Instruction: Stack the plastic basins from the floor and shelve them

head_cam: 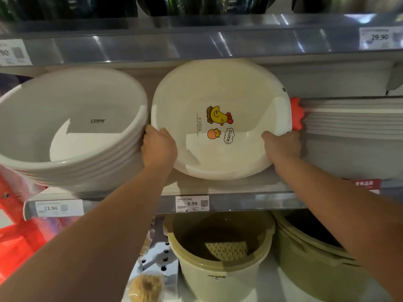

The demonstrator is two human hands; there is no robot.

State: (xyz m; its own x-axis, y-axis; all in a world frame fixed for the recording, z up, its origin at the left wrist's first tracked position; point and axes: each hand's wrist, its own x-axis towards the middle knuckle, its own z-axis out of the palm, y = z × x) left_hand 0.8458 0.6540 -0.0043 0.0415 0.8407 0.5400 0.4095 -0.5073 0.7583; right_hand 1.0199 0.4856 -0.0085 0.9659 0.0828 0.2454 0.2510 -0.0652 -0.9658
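Note:
A cream plastic basin with a yellow chick print and a red comb on its rim leans tilted on the middle shelf, its mouth facing me. My left hand grips its lower left rim. My right hand grips the lower right rim, just below the red comb. To the left, a stack of several grey basins marked CRBW leans the same way, touching my left hand.
A stack of grey rectangular tubs fills the shelf to the right, against the red comb. The upper shelf edge hangs close above the basin. Below stand beige buckets, and red bags hang at the left.

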